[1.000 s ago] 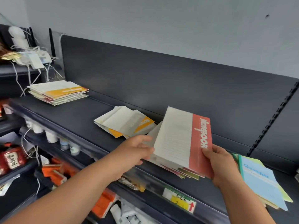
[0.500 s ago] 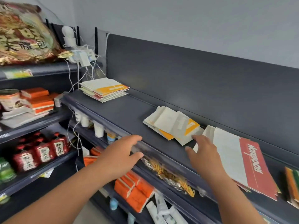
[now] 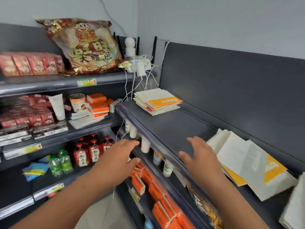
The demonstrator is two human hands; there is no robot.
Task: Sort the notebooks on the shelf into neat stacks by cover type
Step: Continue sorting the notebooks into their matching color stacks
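my left hand and right hand grip nothing, fingers loose; the fanned notebooks at three o'clock look thin, floppy, best squared by their edges.

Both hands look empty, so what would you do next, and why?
Probably slide the right hand onto the fanned white-and-orange paper notebooks and square them: they lie splayed just beside it, while the orange-banded notebook stack farther left looks tidier.

Both arms reach forward, left grip and right grip empty, fingers spread.
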